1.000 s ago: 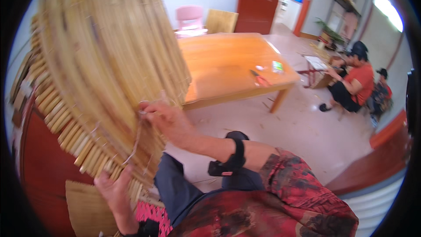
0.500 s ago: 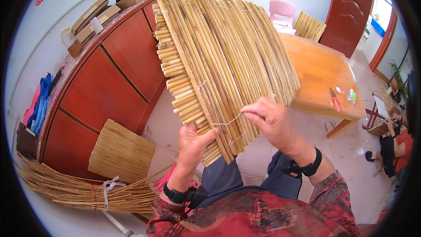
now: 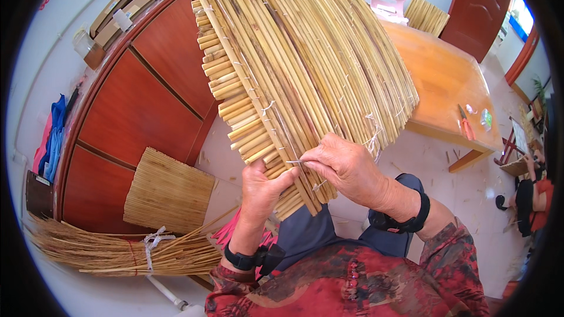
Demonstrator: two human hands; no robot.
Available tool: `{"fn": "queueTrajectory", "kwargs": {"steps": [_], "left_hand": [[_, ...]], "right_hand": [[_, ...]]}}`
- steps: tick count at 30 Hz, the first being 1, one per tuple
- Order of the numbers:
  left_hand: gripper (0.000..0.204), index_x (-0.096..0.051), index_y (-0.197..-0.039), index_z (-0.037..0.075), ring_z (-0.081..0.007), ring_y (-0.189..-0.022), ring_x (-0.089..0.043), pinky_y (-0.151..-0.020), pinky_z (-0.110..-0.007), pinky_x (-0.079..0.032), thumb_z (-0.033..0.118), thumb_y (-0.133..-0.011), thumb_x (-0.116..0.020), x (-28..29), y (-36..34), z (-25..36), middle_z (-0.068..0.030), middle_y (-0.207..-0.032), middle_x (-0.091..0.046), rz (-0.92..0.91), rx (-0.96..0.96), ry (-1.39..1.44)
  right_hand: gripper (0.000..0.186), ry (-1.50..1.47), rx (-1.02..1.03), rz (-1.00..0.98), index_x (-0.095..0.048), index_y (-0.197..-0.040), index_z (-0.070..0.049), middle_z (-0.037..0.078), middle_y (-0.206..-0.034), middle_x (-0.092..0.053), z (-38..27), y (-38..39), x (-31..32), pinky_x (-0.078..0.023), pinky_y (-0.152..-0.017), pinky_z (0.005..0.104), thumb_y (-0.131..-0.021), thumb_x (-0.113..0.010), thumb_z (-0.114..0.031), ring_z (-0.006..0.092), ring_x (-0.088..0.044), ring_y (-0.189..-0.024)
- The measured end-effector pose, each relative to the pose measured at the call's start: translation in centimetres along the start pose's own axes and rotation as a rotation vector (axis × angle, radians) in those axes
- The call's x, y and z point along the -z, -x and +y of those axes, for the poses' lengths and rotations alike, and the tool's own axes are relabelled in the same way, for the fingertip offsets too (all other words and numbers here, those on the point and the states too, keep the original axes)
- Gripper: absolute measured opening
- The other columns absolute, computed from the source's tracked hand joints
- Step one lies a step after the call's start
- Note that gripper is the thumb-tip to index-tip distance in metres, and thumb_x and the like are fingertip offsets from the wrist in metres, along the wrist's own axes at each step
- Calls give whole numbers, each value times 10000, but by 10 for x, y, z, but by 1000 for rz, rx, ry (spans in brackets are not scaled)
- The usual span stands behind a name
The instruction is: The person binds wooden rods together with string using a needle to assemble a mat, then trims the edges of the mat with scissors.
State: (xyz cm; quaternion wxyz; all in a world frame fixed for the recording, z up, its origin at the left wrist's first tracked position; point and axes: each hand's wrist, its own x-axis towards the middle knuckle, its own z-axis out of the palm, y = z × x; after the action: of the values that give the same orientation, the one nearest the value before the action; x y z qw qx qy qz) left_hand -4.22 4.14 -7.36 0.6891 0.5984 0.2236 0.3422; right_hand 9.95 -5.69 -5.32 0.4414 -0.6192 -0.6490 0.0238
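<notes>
A large mat of straw-coloured stalks point(image 3: 329, 64), stitched with white thread, is tilted up in front of me. Its left side shows cut ends of crosswise stalks under a long edge stalk. My left hand point(image 3: 261, 191) is closed on the lower left edge, thumb on the top. Close beside it, my right hand point(image 3: 346, 170) pinches a thin, straight needle point(image 3: 295, 161) against the edge stalks; where its tip ends is hard to make out. Loose white thread point(image 3: 373, 132) hangs over the mat just above my right hand.
At right, a wooden table point(image 3: 437, 76) carries orange-handled pliers point(image 3: 466, 123) and a small packet. A red cabinet point(image 3: 141, 105) runs along the left. Below it lean another stalk mat point(image 3: 170, 191) and a tied bundle of long stems point(image 3: 117, 246). Another person point(image 3: 531, 199) sits far right.
My right hand has moved left and down to the mat's edge, near my left thumb. The thread that stretched between the hands no longer shows taut. The view has shifted slightly.
</notes>
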Motion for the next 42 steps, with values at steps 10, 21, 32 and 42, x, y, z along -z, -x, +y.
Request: {"fn": "queueTrajectory", "kwargs": {"steps": [10, 21, 32, 42], "left_hand": [[321, -537, -1003, -49, -104, -783, -574, -683, -236, -478, 8, -706, -645, 4, -2, 2, -69, -897, -607, -16, -19, -133], [290, -550, -972, -55, -107, -770, -582, -670, -240, -486, 10, -705, -644, 2, 2, 5, -77, -867, -615, -7, -25, -144], [288, -562, -968, -67, -118, -759, -591, -664, -244, -492, 12, -704, -645, -1, 9, 6, -93, -865, -621, -6, -34, -171], [297, -557, -979, -63, -114, -780, -584, -680, -243, -488, 10, -708, -655, -3, 11, 5, -88, -875, -619, -3, -30, -145]], "right_hand": [[120, 65, 20, -59, -597, -856, -46, 77, -718, -500, 0, -6, -3, -465, -576, 323, -754, -588, -108, 243, -551, -652], [141, 118, 1, -66, -589, -870, -58, 66, -716, -499, -8, -2, 2, -472, -556, 315, -734, -591, -96, 230, -559, -652], [118, 117, -6, -80, -580, -848, -72, 75, -699, -486, -12, 3, 7, -466, -515, 339, -732, -578, -87, 251, -562, -620], [194, 119, -12, -118, -611, -903, -60, 78, -664, -473, -21, 1, 14, -439, -515, 325, -714, -607, -16, 242, -530, -600]]}}
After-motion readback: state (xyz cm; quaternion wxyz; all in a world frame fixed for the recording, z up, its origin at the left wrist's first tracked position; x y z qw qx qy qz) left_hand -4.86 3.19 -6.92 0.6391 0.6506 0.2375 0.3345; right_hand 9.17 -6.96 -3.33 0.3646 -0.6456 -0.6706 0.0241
